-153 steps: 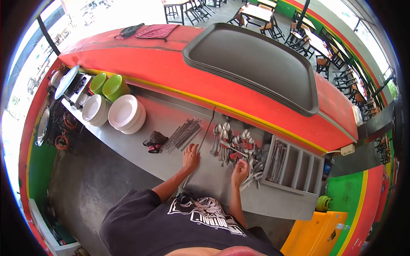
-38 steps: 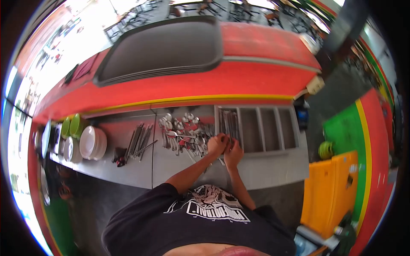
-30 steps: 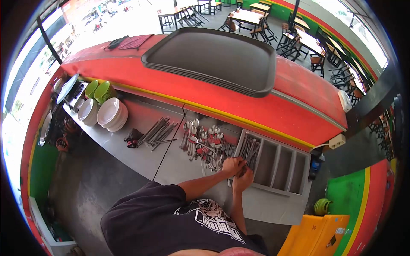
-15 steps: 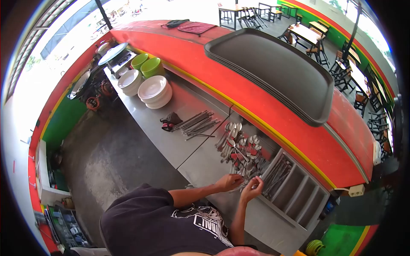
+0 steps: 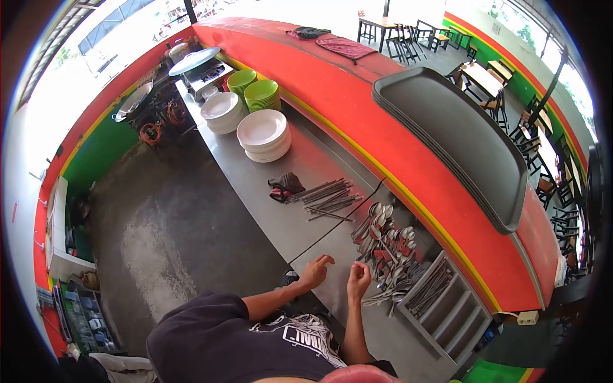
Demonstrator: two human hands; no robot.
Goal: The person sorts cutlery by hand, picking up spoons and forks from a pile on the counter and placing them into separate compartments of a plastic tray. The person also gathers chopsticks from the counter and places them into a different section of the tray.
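Over the near edge of the steel counter (image 5: 271,220), my left hand (image 5: 315,272) has its fingers loosely bent and apart, with nothing visible in them. My right hand (image 5: 359,279) is beside it, fingertips pinched together; whatever they hold, if anything, is too small to make out. Just right of that hand lies a heap of spoons (image 5: 385,239), with red bits among them. A grey cutlery tray (image 5: 440,332) touches the heap's right side; thin dark sticks (image 5: 431,288) fill one compartment. More loose sticks (image 5: 329,199) lie left of the spoons, beside a dark cloth bundle (image 5: 285,186).
White plates (image 5: 263,127) and green bowls (image 5: 262,94) stand stacked at the counter's far end. Stacked dark serving trays (image 5: 456,140) rest on the raised red ledge (image 5: 345,105) along the back. A power socket (image 5: 527,318) sits beyond the cutlery tray.
Both hands have drawn back from the spoon heap and the tray toward the counter's near edge. The camera view has turned, shifting the counter rightward in the picture.
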